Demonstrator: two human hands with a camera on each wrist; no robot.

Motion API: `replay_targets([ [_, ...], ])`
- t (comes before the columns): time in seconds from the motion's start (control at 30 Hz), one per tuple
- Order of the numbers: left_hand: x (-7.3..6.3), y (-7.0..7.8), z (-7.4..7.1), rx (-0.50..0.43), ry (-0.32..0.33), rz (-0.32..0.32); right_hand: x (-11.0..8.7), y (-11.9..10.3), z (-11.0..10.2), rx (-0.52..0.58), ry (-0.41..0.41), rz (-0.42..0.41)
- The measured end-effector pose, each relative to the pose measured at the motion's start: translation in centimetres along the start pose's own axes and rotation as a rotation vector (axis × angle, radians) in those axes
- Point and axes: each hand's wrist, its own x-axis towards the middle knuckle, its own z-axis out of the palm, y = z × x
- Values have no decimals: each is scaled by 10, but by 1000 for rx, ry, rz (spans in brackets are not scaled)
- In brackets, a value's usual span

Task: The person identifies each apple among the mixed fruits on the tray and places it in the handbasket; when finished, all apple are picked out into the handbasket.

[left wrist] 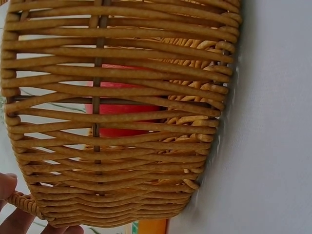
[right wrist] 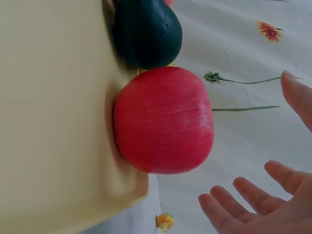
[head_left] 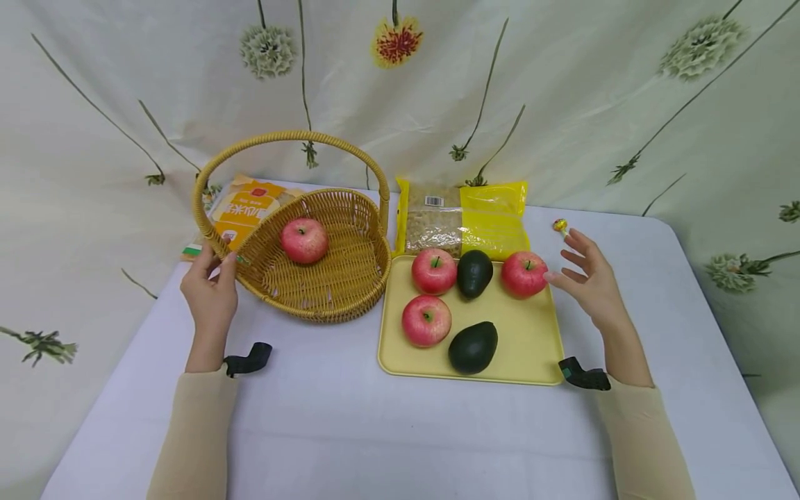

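A wicker basket point(head_left: 319, 292) stands at the left of the table, one apple point(head_left: 304, 241) lying inside it. My left hand point(head_left: 212, 288) pinches the left foot of its arched handle point(head_left: 294, 137); the left wrist view shows thumb and fingers around it. On the right, my right hand point(head_left: 587, 281) is spread beside another apple point(head_left: 523, 274), at the tray's back right corner. In the right wrist view a gap separates those fingers from the apple point(right wrist: 163, 119). The yellow tray point(head_left: 525, 354) also bears two more apples point(head_left: 426, 321) and two avocados point(head_left: 473, 347).
Behind the tray lies a yellow food bag point(head_left: 494, 219). An orange packet point(head_left: 253, 203) is partly hidden behind the basket. A small wrapped lollipop point(head_left: 560, 225) lies just beyond my right fingers. A floral cloth point(head_left: 562, 104) hangs at the table's back edge.
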Motion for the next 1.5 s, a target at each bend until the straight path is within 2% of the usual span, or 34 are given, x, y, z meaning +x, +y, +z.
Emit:
replay_targets([
  [0.13,1,-1,1,3,5,11,2,3,3,32,-26,5],
  [0.7,0,-3,0,9,13,21,4,15,14,26,-67,31],
  [1.17,-1,-2,1,10,12,14,7,20,21,40,-112,125],
  [1.5,-1,-1,1,18,12,29,8,23,23,25,-138,144],
])
